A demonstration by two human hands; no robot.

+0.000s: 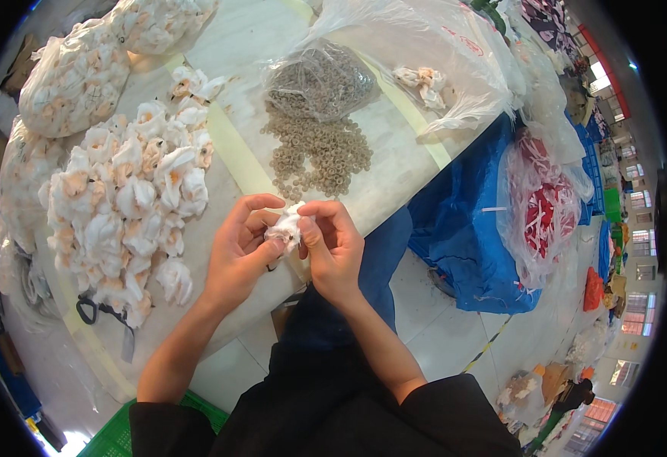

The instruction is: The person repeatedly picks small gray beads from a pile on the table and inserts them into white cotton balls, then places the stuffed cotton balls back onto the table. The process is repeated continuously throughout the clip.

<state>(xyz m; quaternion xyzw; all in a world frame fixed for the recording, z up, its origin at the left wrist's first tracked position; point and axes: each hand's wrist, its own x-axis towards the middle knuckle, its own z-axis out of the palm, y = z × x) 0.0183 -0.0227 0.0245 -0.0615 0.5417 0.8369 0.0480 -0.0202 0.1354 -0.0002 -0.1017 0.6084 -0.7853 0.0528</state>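
Observation:
Over the table's near edge, my left hand (pixel 243 247) and my right hand (pixel 330 247) pinch one small white fabric piece (pixel 288 225) between them. Its underside shows a beige patch and a dark spot; the fingertips hide part of it. Just beyond my hands lie many small grey-brown plastic rings (pixel 322 156), spilling from a clear bag of the same rings (pixel 319 80). To the left spreads a big heap of similar white and peach fabric pieces (pixel 137 194). Black-handled scissors (pixel 89 308) lie by the heap's near end, their blades partly covered.
Stuffed clear bags of white pieces (pixel 74 91) stand at the far left. A loose plastic bag (pixel 432 53) with a few pieces (pixel 423 84) covers the far right corner. Beside the table are a blue-lined container (pixel 463 228) and a green crate (pixel 108 436).

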